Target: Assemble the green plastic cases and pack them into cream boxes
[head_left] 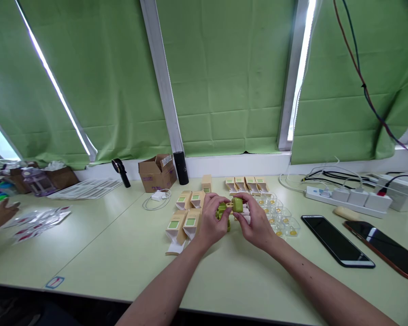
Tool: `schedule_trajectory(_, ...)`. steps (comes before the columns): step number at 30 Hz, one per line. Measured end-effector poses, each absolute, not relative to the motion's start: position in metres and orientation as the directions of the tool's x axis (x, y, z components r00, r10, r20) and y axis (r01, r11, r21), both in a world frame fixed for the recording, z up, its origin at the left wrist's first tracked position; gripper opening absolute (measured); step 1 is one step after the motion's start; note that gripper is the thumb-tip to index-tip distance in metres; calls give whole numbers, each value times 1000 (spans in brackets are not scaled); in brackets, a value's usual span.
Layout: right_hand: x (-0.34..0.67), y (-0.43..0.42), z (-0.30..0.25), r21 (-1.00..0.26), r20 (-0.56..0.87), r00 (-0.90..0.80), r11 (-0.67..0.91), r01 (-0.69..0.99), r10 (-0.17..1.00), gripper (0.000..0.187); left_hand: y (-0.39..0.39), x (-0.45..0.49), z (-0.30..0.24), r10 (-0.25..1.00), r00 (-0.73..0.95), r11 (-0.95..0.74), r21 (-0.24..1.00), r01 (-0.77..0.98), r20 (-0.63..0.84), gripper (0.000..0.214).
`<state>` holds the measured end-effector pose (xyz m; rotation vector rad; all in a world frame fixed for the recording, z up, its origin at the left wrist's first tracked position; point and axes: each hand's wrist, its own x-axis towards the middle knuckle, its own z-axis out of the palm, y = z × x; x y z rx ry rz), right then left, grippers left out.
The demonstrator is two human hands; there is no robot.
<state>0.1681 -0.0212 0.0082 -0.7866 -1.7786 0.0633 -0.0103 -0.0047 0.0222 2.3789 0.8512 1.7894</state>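
My right hand (253, 222) pinches a small olive-green block-like piece (237, 205) between thumb and fingers. My left hand (215, 219) is closed on a small tan piece (229, 205) that meets the green one; its exact kind is too small to tell. More green pieces (221, 209) lie on the table behind my left fingers, partly hidden. Left of my hands stand several open kraft boxes (176, 224) with green labels. Clear plastic cups (285, 220) with yellow contents are grouped beyond my right hand. White pieces behind the right hand are mostly covered.
Two phones (336, 240) and a white power strip (343, 202) with chargers are at the right. A cardboard carton (157, 173), a black cylinder (180, 168) and a handheld fan (121, 172) stand at the back. Another person's hand (2, 217) is at far left beside plastic packets (41, 222).
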Motion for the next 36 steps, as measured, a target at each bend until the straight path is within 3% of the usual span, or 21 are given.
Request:
schedule_trajectory(17,166,-22,4,-420,821,-170,777,469,546,40,-3,-11,17,453,180,-842,352,409,873,8)
schedule_trajectory(36,167,-19,1,-418,818,-180,780,467,546,37,-2,-8,14,635,121,-768,606,209,763,9)
